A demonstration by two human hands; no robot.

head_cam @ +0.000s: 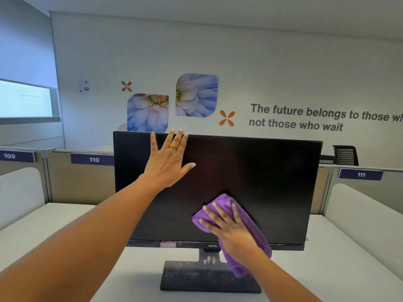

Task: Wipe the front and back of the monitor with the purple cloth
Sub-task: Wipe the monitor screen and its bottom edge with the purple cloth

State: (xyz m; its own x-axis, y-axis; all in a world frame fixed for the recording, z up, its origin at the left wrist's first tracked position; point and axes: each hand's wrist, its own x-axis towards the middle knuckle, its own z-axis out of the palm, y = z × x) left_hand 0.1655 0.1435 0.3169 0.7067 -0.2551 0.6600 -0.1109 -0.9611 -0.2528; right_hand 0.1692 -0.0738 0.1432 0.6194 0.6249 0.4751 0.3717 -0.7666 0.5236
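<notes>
A black monitor (pixel 261 171) with a dark screen stands on its dusty stand (pixel 196 277) on the white desk, facing me. My left hand (pixel 168 160) lies flat with spread fingers on the upper left of the screen, fingertips at the top edge. My right hand (pixel 229 225) presses the folded purple cloth (pixel 250 221) flat against the lower middle of the screen. The cloth's tail hangs down past the bottom bezel, in front of the stand.
The white desk (pixel 327 269) runs left and right of the stand. Low beige partitions with number plates 109, 110 and 111 (pixel 361 174) stand behind. A black office chair (pixel 345 155) sits beyond the right partition. A decorated wall lies farther back.
</notes>
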